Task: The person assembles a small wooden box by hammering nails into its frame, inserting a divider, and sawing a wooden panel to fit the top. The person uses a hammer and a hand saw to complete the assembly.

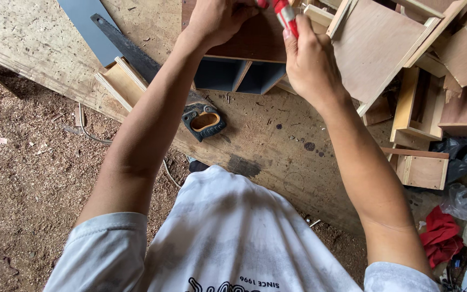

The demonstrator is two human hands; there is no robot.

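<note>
My right hand [309, 59] is closed around a red-handled tool [285, 13] at the top edge of the view; the tool's working end is cut off. My left hand [217, 19] rests in a fist on top of a small wooden box [244, 65] with a dark brown top and grey-blue compartments split by a wooden divider. The box stands on a worn plywood workbench [266, 140]. Whether the left hand holds anything is hidden by the frame edge.
A hand saw [152, 70] with a black and tan handle [205, 121] lies on the bench left of the box. Plywood offcuts and small open frames [417, 108] pile up at the right. Sawdust covers the ground [28, 178]; plastic bags and a red cloth [439, 232] lie lower right.
</note>
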